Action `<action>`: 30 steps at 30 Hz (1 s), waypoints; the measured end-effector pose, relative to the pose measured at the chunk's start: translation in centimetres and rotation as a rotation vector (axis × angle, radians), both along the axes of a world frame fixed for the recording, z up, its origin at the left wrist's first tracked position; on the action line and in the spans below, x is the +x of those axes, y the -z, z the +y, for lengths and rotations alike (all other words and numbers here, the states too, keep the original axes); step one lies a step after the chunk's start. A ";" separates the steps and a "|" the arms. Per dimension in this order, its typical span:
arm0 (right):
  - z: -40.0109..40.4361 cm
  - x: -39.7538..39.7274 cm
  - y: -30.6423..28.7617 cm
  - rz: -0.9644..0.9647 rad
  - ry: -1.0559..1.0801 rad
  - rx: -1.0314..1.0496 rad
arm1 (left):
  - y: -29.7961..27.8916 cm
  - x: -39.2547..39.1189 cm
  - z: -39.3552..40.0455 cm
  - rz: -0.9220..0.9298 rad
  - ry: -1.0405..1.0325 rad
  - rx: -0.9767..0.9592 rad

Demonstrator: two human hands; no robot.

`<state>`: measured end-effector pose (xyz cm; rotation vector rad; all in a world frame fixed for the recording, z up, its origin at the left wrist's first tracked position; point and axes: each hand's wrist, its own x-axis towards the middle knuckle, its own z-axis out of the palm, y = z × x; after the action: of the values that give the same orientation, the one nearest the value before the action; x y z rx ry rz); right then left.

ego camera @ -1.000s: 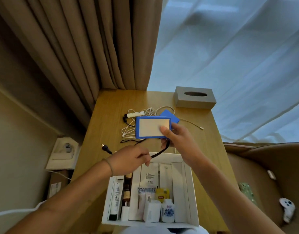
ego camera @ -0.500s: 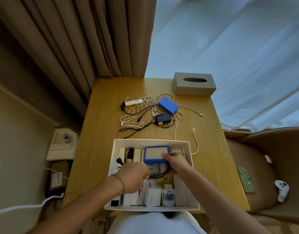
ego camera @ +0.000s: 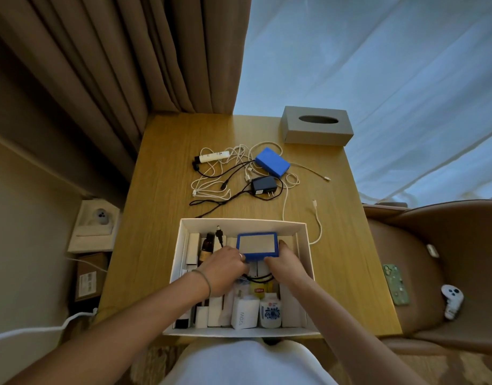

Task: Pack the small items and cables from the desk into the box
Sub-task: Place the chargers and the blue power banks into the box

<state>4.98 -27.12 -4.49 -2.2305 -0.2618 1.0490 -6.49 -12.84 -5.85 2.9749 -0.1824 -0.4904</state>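
Both hands set a blue-framed device into the white box.

The right hand [ego camera: 287, 262] grips the blue-framed device [ego camera: 257, 245] at its right edge; the left hand [ego camera: 225, 266] pinches its lower left corner, above a black cable [ego camera: 260, 278]. The box [ego camera: 304, 240] sits at the near edge of the desk [ego camera: 167, 190]. Behind it lie tangled white cables [ego camera: 211, 187], a black charger [ego camera: 264, 185], a blue block [ego camera: 272, 162] and a white tube [ego camera: 214, 157].

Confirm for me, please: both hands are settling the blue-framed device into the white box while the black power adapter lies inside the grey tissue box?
Not quite. In the head view the black power adapter lies on the wooden desk among the cables, in front of the grey tissue box. The rest is right.
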 end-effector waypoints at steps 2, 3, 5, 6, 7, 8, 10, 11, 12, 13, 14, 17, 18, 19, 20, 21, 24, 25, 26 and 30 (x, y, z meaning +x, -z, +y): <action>-0.3 -0.4 -0.1 -0.147 -0.166 -0.081 | 0.4 0.3 0.1 -0.010 0.045 0.022; -0.5 -0.6 -0.1 -0.214 -0.206 -0.129 | 0.6 0.4 0.1 -0.024 0.080 0.047; -0.9 -0.6 -0.2 -0.323 -0.218 -0.179 | 0.8 0.6 0.2 -0.052 0.153 0.090; -1.0 -0.6 -0.3 -0.368 -0.240 -0.184 | 0.9 0.7 0.2 -0.066 0.188 0.104; -1.0 -0.6 -0.2 -0.387 -0.288 -0.187 | 1.0 0.7 0.2 -0.080 0.217 0.111; -1.0 -0.5 -0.1 -0.377 -0.348 -0.187 | 1.1 0.7 0.3 -0.095 0.233 0.113; -0.8 -0.7 0.5 -0.325 -0.447 -0.201 | 1.3 0.7 0.4 -0.137 0.248 0.131; -0.7 -0.8 0.7 -0.310 -0.476 -0.215 | 1.4 0.7 0.5 -0.157 0.249 0.148; -0.6 -0.9 1.0 -0.307 -0.494 -0.227 | 1.5 0.7 0.6 -0.167 0.235 0.162; -0.5 -1.0 1.3 -0.309 -0.506 -0.237 | 1.4 0.7 0.7 -0.171 0.202 0.167; -0.4 -1.0 1.5 -0.308 -0.513 -0.242 | 1.3 0.6 0.7 -0.151 0.159 0.158; -0.3 -0.9 2.0 -0.313 -0.517 -0.233 | 1.5 0.4 0.8 -0.019 0.015 0.057; -0.2 -0.9 2.0 -0.317 -0.521 -0.231 | 1.5 0.4 0.8 0.001 -0.015 0.025; -0.2 -0.8 2.1 -0.322 -0.525 -0.226 | 1.5 0.4 0.7 0.008 -0.035 0.006; -0.2 -0.7 2.1 -0.327 -0.524 -0.216 | 1.5 0.5 0.7 0.015 -0.055 -0.009; -0.3 -0.7 2.0 -0.328 -0.520 -0.205 | 1.5 0.5 0.6 0.026 -0.077 -0.024; -0.4 -0.2 1.3 -0.340 -0.511 -0.148 | 1.2 0.2 0.4 0.025 -0.142 -0.083; -0.3 0.0 0.9 -0.347 -0.502 -0.117 | 1.0 0.0 0.5 -0.005 -0.164 -0.105; -0.2 0.2 0.3 -0.356 -0.487 -0.083 | 0.8 -0.2 0.5 -0.058 -0.186 -0.130; 0.6 1.7 -2.3 -0.406 -0.384 0.055 | -1.2 -0.6 0.7 -0.296 -0.294 -0.259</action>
<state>6.69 -26.49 -2.14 -2.3812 -0.9124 0.7466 -7.06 -12.11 -4.61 2.7356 0.1543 0.0094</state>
